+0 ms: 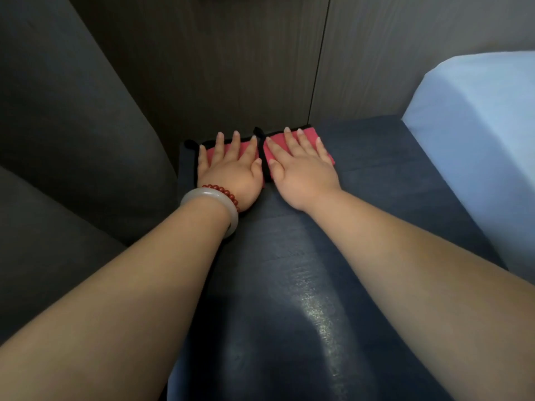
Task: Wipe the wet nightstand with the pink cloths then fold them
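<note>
Two pink cloths with black edging lie side by side at the far end of the dark blue nightstand top [376, 180]. My left hand [231, 166] presses flat on the left cloth [210, 155], fingers straight and spread. My right hand [301, 163] presses flat on the right cloth [308, 135] in the same way. Each hand covers most of its cloth. A shiny wet streak [315, 316] runs down the near part of the top.
A dark grey upholstered armrest [72, 134] stands close on the left. A dark wood-grain wall panel [231, 68] rises right behind the cloths. A bed with a light blue sheet [477, 134] borders the nightstand on the right.
</note>
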Demonstrator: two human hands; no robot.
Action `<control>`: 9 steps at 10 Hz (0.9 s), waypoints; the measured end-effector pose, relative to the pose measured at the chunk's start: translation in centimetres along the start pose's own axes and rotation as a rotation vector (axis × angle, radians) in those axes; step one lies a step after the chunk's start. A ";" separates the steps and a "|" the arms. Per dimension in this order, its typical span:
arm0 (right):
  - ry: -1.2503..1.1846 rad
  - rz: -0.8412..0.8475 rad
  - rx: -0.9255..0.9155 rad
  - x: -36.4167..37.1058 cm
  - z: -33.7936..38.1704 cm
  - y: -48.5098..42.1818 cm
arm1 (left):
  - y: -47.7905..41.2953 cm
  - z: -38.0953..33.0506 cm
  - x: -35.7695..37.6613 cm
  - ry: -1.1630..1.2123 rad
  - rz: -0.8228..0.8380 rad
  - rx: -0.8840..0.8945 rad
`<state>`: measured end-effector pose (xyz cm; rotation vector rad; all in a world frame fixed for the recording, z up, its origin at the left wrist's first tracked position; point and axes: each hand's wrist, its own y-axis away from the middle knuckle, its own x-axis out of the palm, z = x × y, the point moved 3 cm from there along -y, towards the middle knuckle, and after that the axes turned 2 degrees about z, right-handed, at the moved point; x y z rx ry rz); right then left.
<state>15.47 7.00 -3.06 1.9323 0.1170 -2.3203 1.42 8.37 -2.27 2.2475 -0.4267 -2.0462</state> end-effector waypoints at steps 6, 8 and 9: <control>0.030 0.051 0.002 0.2 0.1 -0.2 | 0.4 0.0 1.2 -0.036 -0.091 0.001; -0.029 0.007 0.047 -0.6 0.1 0.4 | 1.2 -0.1 0.4 0.036 -0.120 0.035; -0.055 0.019 0.085 -2.0 0.1 0.6 | 1.8 -0.6 -1.4 0.065 -0.179 0.036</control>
